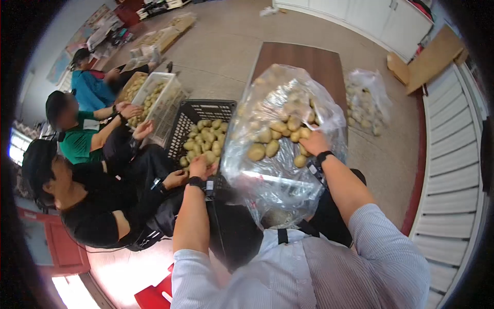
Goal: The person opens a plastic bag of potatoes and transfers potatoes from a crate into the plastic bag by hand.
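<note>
My left hand [201, 167] is over the near end of a black plastic crate [177, 127], its fingers closed round a potato [210, 156]. Several yellowish potatoes [203, 136] lie in that crate. To the right, a large clear plastic bag [278, 177] lies spread open on a brown table [298, 54], with more potatoes [272, 135] inside. My right hand [315, 142] reaches into the bag, and its fingers curl onto a potato [304, 133] there. The palm side of this hand is hidden.
Left of the crate sits a person in black [98, 201], hands near its edge. Beyond are a person in green [82, 136], a person in blue [92, 85] and a white crate [164, 85] of potatoes. Another bag of potatoes [368, 103] lies on the floor at right.
</note>
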A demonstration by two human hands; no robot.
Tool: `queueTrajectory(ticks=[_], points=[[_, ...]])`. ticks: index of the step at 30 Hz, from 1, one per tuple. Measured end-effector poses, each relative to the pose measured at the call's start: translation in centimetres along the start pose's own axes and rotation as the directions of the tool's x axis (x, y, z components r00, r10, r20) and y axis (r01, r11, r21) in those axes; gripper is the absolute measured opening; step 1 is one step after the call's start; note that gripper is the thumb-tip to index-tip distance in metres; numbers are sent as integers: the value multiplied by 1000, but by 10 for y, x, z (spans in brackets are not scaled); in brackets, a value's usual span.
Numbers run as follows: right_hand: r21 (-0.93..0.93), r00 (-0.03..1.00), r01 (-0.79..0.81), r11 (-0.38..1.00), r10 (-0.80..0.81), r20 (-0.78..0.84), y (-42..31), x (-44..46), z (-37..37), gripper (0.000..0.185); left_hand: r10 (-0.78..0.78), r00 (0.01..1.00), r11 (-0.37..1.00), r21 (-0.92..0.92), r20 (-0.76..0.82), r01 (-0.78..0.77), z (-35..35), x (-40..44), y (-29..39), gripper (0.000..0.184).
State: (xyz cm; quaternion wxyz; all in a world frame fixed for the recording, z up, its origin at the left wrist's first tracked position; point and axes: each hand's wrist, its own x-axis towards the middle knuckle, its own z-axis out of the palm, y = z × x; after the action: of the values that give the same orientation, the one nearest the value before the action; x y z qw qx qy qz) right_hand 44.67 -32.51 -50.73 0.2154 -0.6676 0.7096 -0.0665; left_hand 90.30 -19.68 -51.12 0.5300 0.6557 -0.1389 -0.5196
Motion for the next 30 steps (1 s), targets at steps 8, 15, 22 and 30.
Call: queueTrajectory(ticks=[8, 15, 22, 30], points=[[-1, 996, 24, 1000, -24, -91, -32, -53, 3, 78, -58, 998, 998, -30, 6, 59, 7, -8, 10, 30], [25, 933, 310, 950, -299, -200, -44, -88, 21, 76, -44, 999, 998, 40, -29, 45, 16, -32, 26, 34], [-129, 863, 412, 902, -432, -263, -45, -90, 28, 67, -35, 999, 991, 127, -32, 39, -8, -9, 6, 29], [-276, 840, 445, 852, -505, -201, -60, -101, 11, 49, -85, 994, 994, -72, -67, 80, 9, -37, 26, 39]])
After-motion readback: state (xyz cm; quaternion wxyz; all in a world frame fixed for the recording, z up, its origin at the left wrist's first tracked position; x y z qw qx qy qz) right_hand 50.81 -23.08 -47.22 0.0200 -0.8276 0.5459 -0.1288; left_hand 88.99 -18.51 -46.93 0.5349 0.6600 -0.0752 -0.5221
